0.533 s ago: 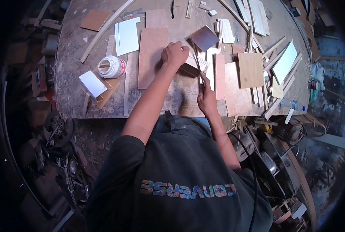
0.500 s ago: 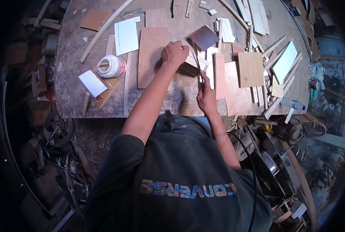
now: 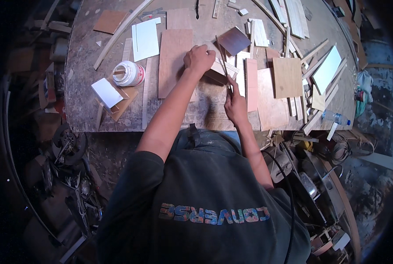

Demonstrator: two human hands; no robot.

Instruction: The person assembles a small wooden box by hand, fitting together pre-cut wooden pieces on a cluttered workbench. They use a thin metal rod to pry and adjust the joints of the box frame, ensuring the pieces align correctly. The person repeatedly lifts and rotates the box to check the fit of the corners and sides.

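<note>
My left hand (image 3: 199, 60) is closed over the far left end of a small pale wooden piece (image 3: 220, 67) with a dark near side, pressing it on the workbench. My right hand (image 3: 236, 104) grips the near end of a long, thin, dark tool (image 3: 223, 55), like a file or narrow blade; its exact kind is unclear. The tool lies across the right end of the wooden piece and points away from me. Its far tip is beside a square brown panel (image 3: 234, 41). A reddish plywood board (image 3: 175, 66) lies left of my left hand.
A white glue tub (image 3: 128, 74) with a stick in it stands at the left, beside a small white-topped wooden assembly (image 3: 107, 93). Thin panels (image 3: 287, 78), wood strips and a plastic bottle (image 3: 336, 117) crowd the right side. The workbench's front edge (image 3: 161, 130) is near my waist.
My right hand has pushed the thin tool a little away from me across the wooden piece. My left hand stays in place on the wood. The view has shifted slightly.
</note>
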